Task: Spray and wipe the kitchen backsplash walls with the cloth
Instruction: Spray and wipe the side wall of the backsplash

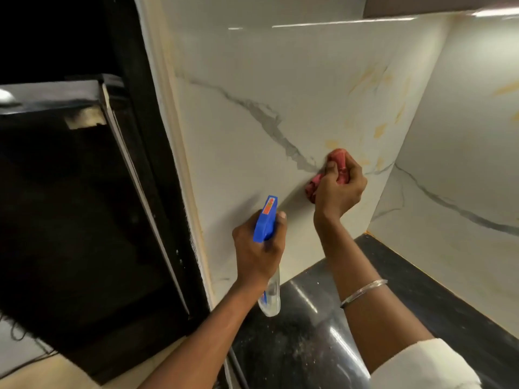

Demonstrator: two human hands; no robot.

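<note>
Head view: left hand [258, 248] round clear spray bottle [266, 220], contents unclear

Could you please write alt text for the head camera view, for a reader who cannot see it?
The right hand presses a bunched red cloth against the white marble-look backsplash, while the left hand grips a blue-topped spray bottle above a black countertop.

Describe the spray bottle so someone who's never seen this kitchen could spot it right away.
Start at the white marble backsplash wall that meets the black countertop. Low in front of it, the left hand grips the spray bottle. It alone has a bright blue trigger head and clear body, unlike the red cloth bunched in the right hand.
</note>
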